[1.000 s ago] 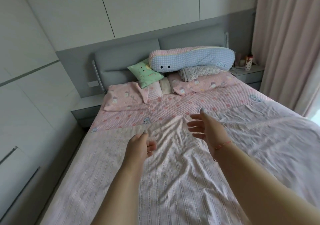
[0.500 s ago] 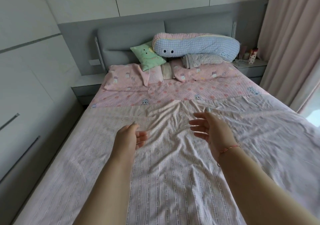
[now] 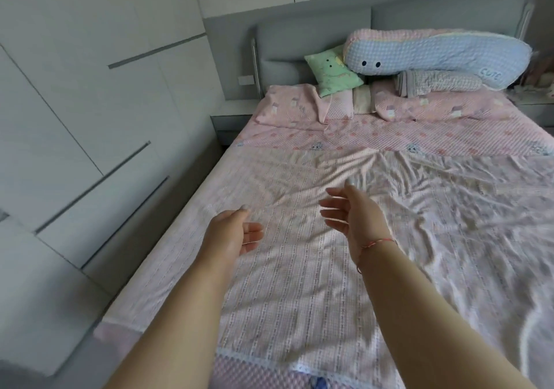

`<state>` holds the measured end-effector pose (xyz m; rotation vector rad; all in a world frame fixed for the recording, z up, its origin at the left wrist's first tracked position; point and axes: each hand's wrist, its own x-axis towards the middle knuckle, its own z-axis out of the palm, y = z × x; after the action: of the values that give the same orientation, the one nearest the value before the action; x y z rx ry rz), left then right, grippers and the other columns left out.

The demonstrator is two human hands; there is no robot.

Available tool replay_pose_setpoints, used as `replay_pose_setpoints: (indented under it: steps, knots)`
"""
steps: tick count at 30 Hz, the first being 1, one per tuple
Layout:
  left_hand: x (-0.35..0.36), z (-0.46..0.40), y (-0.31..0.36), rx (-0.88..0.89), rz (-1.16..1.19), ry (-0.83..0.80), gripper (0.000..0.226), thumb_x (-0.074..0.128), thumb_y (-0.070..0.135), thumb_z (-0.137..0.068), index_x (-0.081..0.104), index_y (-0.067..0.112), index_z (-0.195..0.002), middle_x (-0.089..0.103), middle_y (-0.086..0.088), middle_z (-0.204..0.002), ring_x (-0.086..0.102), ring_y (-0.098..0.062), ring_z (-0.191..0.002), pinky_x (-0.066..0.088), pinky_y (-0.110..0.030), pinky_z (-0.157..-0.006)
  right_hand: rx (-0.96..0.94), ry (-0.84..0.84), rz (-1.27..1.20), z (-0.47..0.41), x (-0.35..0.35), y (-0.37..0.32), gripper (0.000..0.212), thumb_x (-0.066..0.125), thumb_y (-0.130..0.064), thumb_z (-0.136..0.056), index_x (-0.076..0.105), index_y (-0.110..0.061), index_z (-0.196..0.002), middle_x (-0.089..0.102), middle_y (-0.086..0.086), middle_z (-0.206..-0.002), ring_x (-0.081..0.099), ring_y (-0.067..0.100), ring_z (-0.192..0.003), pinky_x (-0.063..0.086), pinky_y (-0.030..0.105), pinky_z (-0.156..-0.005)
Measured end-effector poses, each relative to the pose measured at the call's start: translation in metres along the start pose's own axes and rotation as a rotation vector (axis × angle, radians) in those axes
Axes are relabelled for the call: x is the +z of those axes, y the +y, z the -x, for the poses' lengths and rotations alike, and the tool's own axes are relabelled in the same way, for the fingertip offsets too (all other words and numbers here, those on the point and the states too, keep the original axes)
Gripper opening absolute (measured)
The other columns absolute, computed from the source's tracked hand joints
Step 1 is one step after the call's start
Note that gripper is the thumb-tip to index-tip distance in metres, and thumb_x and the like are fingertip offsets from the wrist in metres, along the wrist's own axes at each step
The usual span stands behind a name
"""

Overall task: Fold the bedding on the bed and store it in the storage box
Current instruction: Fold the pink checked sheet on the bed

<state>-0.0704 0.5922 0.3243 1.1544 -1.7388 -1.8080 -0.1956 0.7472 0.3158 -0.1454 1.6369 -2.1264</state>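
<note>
Head view looks down along both my bare arms to my hands above the bed. My left hand (image 3: 232, 232) has its fingers (image 3: 253, 235) loose and a little curled, grasping nothing; my right hand (image 3: 356, 211) is likewise released, fingers straight and spread, palm turned toward the left one, a thin red string bracelet (image 3: 376, 243) round the wrist. Whether either hand brushes the cloth I cannot tell. Under them lies the bedding, a pale pink striped coverlet (image 3: 299, 283), spread flat and unfolded over most of the bed, with creases fanning out just beyond my right hand. A lace-trimmed edge of it shows nearest me. Past the coverlet's far edge the pink checked sheet (image 3: 374, 139) is bare, and on it lie two pink pillows (image 3: 290, 103). Behind those a small green cushion (image 3: 331, 70) leans against the grey padded headboard (image 3: 311, 31), beside a long blue cushion (image 3: 434, 55) with two dot eyes, which rests on a rolled checked blanket (image 3: 440, 82). Left of the coverlet stands a wall of white wardrobe panels (image 3: 75, 118) with grey slot handles, and a grey nightstand (image 3: 232, 118) sits in the corner by the headboard.
</note>
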Motion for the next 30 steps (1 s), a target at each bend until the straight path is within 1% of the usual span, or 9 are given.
replay_pose_setpoints:
  steps: [3, 8, 11, 13, 14, 16, 19, 23, 30]
  knots:
    - [-0.052, 0.001, -0.004, 0.007, 0.038, 0.072, 0.016, 0.050, 0.026, -0.099, 0.060, 0.014, -0.101, 0.073, -0.010, -0.079, 0.070, -0.022, -0.071, 0.055, -0.035, -0.066, 0.023, -0.059, 0.035, 0.018, 0.038, 0.013, 0.036, 0.041, -0.035, -0.099, 0.064, -0.011, -0.087, 0.067, 0.007, -0.080, 0.060, 0.020, -0.071, 0.047, 0.032, -0.070]
    - [-0.137, -0.006, -0.010, -0.015, 0.103, 0.161, 0.018, 0.051, 0.029, -0.100, 0.058, 0.013, -0.098, 0.073, -0.010, -0.077, 0.069, -0.023, -0.070, 0.054, -0.034, -0.064, 0.037, -0.100, 0.071, 0.025, 0.116, 0.030, 0.037, 0.041, -0.036, -0.099, 0.065, -0.011, -0.086, 0.067, 0.007, -0.079, 0.060, 0.018, -0.070, 0.048, 0.032, -0.071]
    - [-0.197, -0.014, -0.019, -0.058, 0.105, 0.180, 0.018, 0.050, 0.026, -0.100, 0.058, 0.010, -0.099, 0.070, -0.012, -0.076, 0.067, -0.024, -0.068, 0.053, -0.033, -0.063, 0.067, -0.147, 0.098, 0.034, 0.184, 0.056, 0.038, 0.040, -0.037, -0.100, 0.065, -0.010, -0.089, 0.067, 0.007, -0.080, 0.060, 0.019, -0.071, 0.049, 0.033, -0.072]
    - [-0.243, -0.025, -0.020, -0.068, 0.086, 0.190, 0.017, 0.049, 0.024, -0.100, 0.057, 0.010, -0.097, 0.068, -0.010, -0.071, 0.064, -0.020, -0.060, 0.050, -0.031, -0.061, 0.085, -0.177, 0.092, 0.042, 0.236, 0.077, 0.038, 0.041, -0.036, -0.100, 0.066, -0.008, -0.093, 0.066, 0.008, -0.080, 0.060, 0.020, -0.071, 0.049, 0.033, -0.071]
    - [-0.277, -0.031, -0.024, -0.070, 0.063, 0.200, 0.017, 0.050, 0.025, -0.100, 0.057, 0.010, -0.095, 0.068, -0.009, -0.068, 0.063, -0.018, -0.057, 0.049, -0.030, -0.060, 0.108, -0.191, 0.092, 0.050, 0.272, 0.093, 0.038, 0.041, -0.036, -0.100, 0.066, -0.007, -0.095, 0.066, 0.009, -0.081, 0.060, 0.020, -0.071, 0.049, 0.033, -0.071]
    - [-0.307, -0.038, -0.023, -0.084, 0.029, 0.206, 0.017, 0.050, 0.025, -0.100, 0.058, 0.011, -0.096, 0.067, -0.009, -0.069, 0.063, -0.018, -0.057, 0.049, -0.029, -0.061, 0.139, -0.212, 0.090, 0.058, 0.305, 0.108, 0.038, 0.041, -0.035, -0.100, 0.065, -0.006, -0.097, 0.065, 0.009, -0.081, 0.060, 0.020, -0.071, 0.049, 0.032, -0.070]
    - [-0.367, -0.056, -0.022, -0.095, 0.013, 0.206, 0.018, 0.050, 0.025, -0.100, 0.057, 0.008, -0.103, 0.067, -0.014, -0.076, 0.062, -0.025, -0.066, 0.049, -0.032, -0.066, 0.184, -0.210, 0.088, 0.066, 0.366, 0.134, 0.037, 0.040, -0.033, -0.100, 0.065, -0.005, -0.096, 0.064, 0.010, -0.080, 0.059, 0.020, -0.071, 0.049, 0.032, -0.071]
    - [-0.420, -0.091, -0.022, -0.123, 0.007, 0.197, 0.018, 0.048, 0.025, -0.101, 0.057, 0.010, -0.097, 0.066, -0.013, -0.076, 0.062, -0.025, -0.068, 0.051, -0.033, -0.069, 0.216, -0.190, 0.121, 0.057, 0.427, 0.161, 0.038, 0.040, -0.034, -0.100, 0.064, -0.005, -0.096, 0.064, 0.009, -0.079, 0.059, 0.019, -0.068, 0.049, 0.031, -0.067]
    - [-0.470, -0.181, -0.030, -0.158, -0.036, 0.125, 0.020, 0.048, 0.027, -0.101, 0.056, 0.009, -0.102, 0.067, -0.013, -0.079, 0.064, -0.022, -0.065, 0.053, -0.031, -0.067, 0.283, -0.084, 0.067, 0.005, 0.503, 0.208, 0.036, 0.042, -0.033, -0.099, 0.061, -0.003, -0.092, 0.059, 0.009, -0.071, 0.053, 0.017, -0.058, 0.045, 0.027, -0.059]
